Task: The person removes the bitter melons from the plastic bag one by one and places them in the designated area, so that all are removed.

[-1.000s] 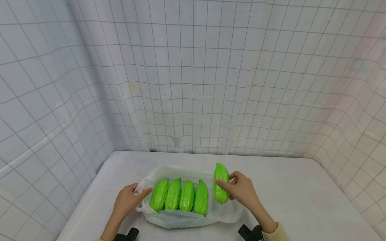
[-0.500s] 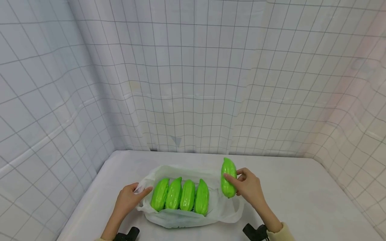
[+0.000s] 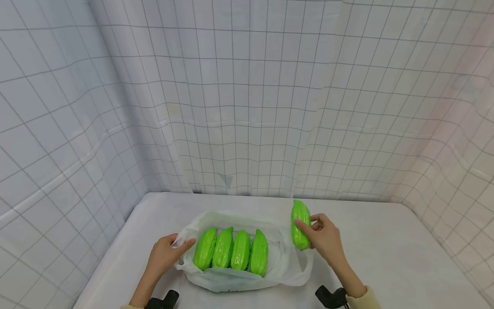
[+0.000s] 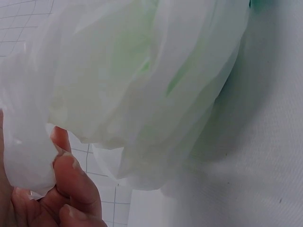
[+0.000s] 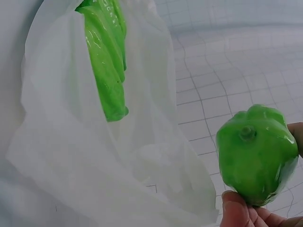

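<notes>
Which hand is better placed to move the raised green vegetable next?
Probably the right hand: it holds the raised green vegetable at the right, while the left hand grips the white bag at its left end.

Four gourds point(image 3: 240, 250) abreast in bag point(image 3: 231, 281) on table point(image 3: 386, 249)

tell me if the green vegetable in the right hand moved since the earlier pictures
Yes, the held green vegetable has moved rightward and upward in the head view, judged against the white table.

No writing, label, number or sign can be read.
</notes>
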`<state>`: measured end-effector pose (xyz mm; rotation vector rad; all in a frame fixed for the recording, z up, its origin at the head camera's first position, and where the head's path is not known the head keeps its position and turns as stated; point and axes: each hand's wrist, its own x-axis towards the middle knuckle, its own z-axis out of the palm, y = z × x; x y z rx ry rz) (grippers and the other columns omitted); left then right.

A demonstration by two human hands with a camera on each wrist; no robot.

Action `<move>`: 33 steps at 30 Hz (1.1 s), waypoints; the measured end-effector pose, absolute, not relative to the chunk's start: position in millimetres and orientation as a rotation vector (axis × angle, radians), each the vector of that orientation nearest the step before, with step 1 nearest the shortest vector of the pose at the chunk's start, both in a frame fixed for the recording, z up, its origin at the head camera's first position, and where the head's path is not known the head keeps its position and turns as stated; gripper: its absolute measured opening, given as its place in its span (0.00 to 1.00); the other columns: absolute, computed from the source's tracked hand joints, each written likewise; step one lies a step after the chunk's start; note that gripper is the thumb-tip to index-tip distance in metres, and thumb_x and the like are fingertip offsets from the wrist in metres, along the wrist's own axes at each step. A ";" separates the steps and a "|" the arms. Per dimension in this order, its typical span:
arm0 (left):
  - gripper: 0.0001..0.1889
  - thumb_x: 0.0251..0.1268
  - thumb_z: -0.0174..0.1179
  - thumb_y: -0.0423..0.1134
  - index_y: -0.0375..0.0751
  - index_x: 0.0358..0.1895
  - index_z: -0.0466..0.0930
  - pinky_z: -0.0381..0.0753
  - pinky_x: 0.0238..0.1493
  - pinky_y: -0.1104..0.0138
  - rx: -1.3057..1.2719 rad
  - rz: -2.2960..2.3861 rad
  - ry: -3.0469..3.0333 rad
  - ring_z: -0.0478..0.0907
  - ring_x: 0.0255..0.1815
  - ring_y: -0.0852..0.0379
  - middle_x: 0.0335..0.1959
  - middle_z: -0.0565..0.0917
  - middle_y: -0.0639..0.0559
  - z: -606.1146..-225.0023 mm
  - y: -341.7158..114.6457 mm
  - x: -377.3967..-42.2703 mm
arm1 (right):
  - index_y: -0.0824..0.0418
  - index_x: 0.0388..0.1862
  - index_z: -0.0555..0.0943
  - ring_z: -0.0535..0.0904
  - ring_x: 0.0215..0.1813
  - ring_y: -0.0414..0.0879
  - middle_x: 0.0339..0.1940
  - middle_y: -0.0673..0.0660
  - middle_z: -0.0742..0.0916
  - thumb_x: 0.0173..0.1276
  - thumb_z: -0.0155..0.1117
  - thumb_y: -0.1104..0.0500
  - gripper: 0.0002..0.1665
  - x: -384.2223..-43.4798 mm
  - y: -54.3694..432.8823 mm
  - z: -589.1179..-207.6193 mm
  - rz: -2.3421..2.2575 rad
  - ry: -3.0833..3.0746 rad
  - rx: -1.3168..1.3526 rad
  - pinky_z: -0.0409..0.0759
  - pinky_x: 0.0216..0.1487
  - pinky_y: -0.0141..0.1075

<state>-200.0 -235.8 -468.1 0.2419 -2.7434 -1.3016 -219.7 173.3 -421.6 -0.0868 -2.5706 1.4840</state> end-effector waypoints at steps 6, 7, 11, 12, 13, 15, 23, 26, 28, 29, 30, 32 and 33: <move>0.26 0.54 0.66 0.59 0.36 0.38 0.81 0.70 0.26 0.65 0.235 -1.304 -2.739 0.71 0.25 0.57 0.24 0.78 0.52 -468.7 -236.4 -202.0 | 0.63 0.48 0.75 0.77 0.19 0.47 0.29 0.57 0.80 0.54 0.69 0.35 0.38 -220.9 179.4 -422.4 1.489 -2.554 -0.128 0.78 0.23 0.41; 0.26 0.54 0.66 0.59 0.36 0.38 0.81 0.70 0.27 0.65 0.237 -1.308 -2.737 0.71 0.25 0.56 0.24 0.78 0.52 -469.0 -236.6 -202.3 | 0.63 0.48 0.75 0.77 0.19 0.47 0.29 0.57 0.80 0.54 0.69 0.35 0.38 -221.1 180.6 -422.7 1.492 -2.549 -0.131 0.78 0.23 0.41; 0.25 0.54 0.67 0.58 0.36 0.36 0.81 0.69 0.26 0.65 0.238 -1.313 -2.734 0.71 0.24 0.56 0.24 0.78 0.52 -470.0 -237.0 -202.4 | 0.63 0.48 0.75 0.77 0.19 0.47 0.29 0.57 0.80 0.54 0.69 0.34 0.38 -222.2 185.9 -425.2 1.492 -2.542 -0.137 0.78 0.23 0.41; 0.24 0.54 0.67 0.58 0.37 0.35 0.81 0.69 0.26 0.65 0.241 -1.313 -2.735 0.71 0.24 0.57 0.23 0.78 0.52 -470.3 -237.0 -202.5 | 0.63 0.48 0.75 0.76 0.19 0.47 0.29 0.57 0.80 0.54 0.68 0.33 0.38 -222.4 187.2 -425.9 1.493 -2.542 -0.141 0.78 0.23 0.42; 0.24 0.54 0.66 0.58 0.37 0.35 0.81 0.69 0.25 0.65 0.242 -1.312 -2.737 0.70 0.24 0.57 0.23 0.77 0.52 -470.4 -237.0 -202.4 | 0.62 0.48 0.75 0.76 0.19 0.47 0.29 0.57 0.80 0.54 0.68 0.33 0.38 -222.5 188.7 -426.5 1.492 -2.543 -0.146 0.78 0.23 0.42; 0.24 0.54 0.67 0.58 0.37 0.34 0.81 0.69 0.25 0.65 0.244 -1.315 -2.737 0.70 0.24 0.57 0.22 0.77 0.52 -470.8 -237.0 -202.2 | 0.63 0.49 0.75 0.76 0.20 0.47 0.29 0.57 0.80 0.54 0.68 0.33 0.39 -222.5 191.7 -427.4 1.501 -2.544 -0.155 0.78 0.24 0.42; 0.24 0.54 0.67 0.58 0.36 0.35 0.81 0.69 0.25 0.66 0.246 -1.331 -2.724 0.71 0.24 0.57 0.23 0.77 0.52 -469.7 -236.5 -202.0 | 0.63 0.50 0.73 0.76 0.20 0.47 0.31 0.57 0.79 0.56 0.66 0.33 0.39 -222.9 202.4 -431.0 1.493 -2.554 -0.187 0.76 0.22 0.39; 0.24 0.54 0.67 0.58 0.37 0.34 0.81 0.69 0.25 0.66 0.248 -1.329 -2.727 0.70 0.23 0.57 0.22 0.77 0.52 -468.7 -235.9 -201.2 | 0.63 0.51 0.73 0.75 0.20 0.47 0.31 0.57 0.79 0.57 0.65 0.33 0.39 -222.6 206.4 -434.1 1.491 -2.564 -0.196 0.75 0.22 0.38; 0.23 0.54 0.67 0.57 0.37 0.34 0.81 0.69 0.25 0.66 0.246 -1.331 -2.730 0.70 0.23 0.57 0.22 0.77 0.53 -468.3 -235.5 -200.7 | 0.64 0.51 0.73 0.75 0.20 0.47 0.30 0.57 0.79 0.57 0.65 0.33 0.39 -222.1 209.4 -436.8 1.489 -2.567 -0.204 0.74 0.21 0.38; 0.23 0.54 0.67 0.57 0.37 0.33 0.80 0.68 0.24 0.66 0.246 -1.332 -2.731 0.70 0.23 0.57 0.21 0.76 0.53 -468.3 -235.4 -200.4 | 0.65 0.51 0.72 0.75 0.19 0.46 0.30 0.57 0.79 0.58 0.65 0.33 0.39 -222.1 211.0 -438.4 1.483 -2.570 -0.206 0.74 0.21 0.38; 0.23 0.55 0.67 0.57 0.37 0.33 0.80 0.68 0.24 0.66 0.247 -1.336 -2.732 0.70 0.23 0.57 0.21 0.76 0.52 -468.4 -235.2 -200.3 | 0.65 0.51 0.72 0.75 0.19 0.46 0.30 0.57 0.79 0.58 0.64 0.33 0.39 -222.1 212.4 -440.1 1.480 -2.573 -0.210 0.74 0.21 0.38; 0.23 0.55 0.67 0.57 0.37 0.33 0.80 0.68 0.24 0.66 0.251 -1.330 -2.736 0.70 0.22 0.57 0.21 0.76 0.53 -468.3 -234.8 -199.8 | 0.65 0.51 0.72 0.75 0.19 0.46 0.30 0.57 0.79 0.58 0.64 0.33 0.40 -222.2 215.3 -443.2 1.476 -2.580 -0.212 0.75 0.21 0.39; 0.22 0.55 0.67 0.57 0.37 0.33 0.80 0.68 0.24 0.66 0.251 -1.328 -2.735 0.70 0.22 0.57 0.21 0.76 0.53 -468.4 -234.6 -199.8 | 0.66 0.51 0.72 0.75 0.19 0.46 0.29 0.57 0.79 0.59 0.64 0.33 0.40 -222.3 216.7 -444.7 1.475 -2.585 -0.212 0.75 0.21 0.39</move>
